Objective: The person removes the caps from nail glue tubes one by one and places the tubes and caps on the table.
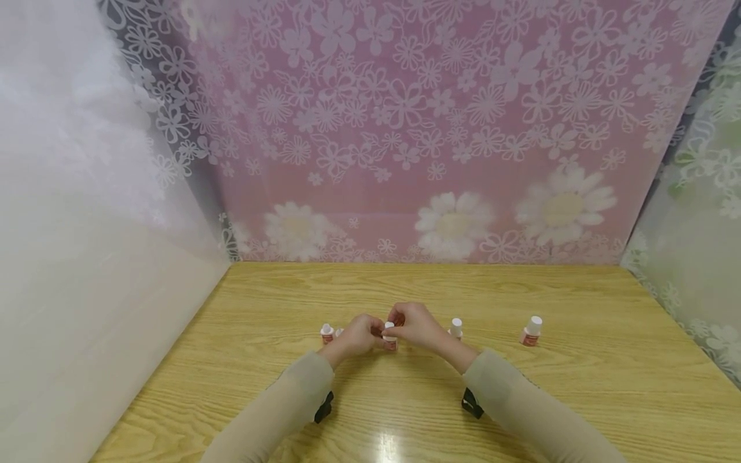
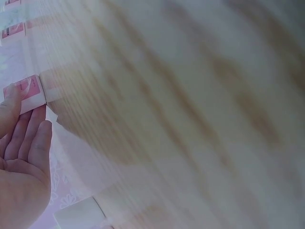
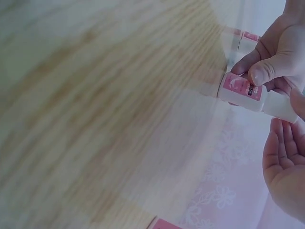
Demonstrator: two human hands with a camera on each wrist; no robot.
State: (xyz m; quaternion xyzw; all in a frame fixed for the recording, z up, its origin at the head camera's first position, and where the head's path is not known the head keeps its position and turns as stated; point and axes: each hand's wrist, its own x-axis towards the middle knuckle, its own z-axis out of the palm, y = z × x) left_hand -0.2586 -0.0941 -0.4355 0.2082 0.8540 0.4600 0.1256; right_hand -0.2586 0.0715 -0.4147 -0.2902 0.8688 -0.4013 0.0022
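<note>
A small white bottle (image 1: 390, 344) with a pink label stands upright on the table between both hands. My left hand (image 1: 360, 335) pinches its body, with the thumb across the label (image 3: 243, 89) in the right wrist view. My right hand (image 1: 418, 326) holds the white cap (image 3: 280, 106) between thumb and fingers, and the cap sits on the bottle. In the left wrist view, left fingers (image 2: 33, 136) lie against the bottle (image 2: 33, 98), whose cap is out of frame there.
Similar bottles stand on the wooden table (image 1: 382, 399): one bottle (image 1: 327, 334) left, with another cap (image 1: 339, 332) partly hidden beside it, one bottle (image 1: 456, 329) behind the right wrist, another bottle (image 1: 530, 332) farther right. Flowered sheeting (image 1: 405, 141) encloses the back and sides.
</note>
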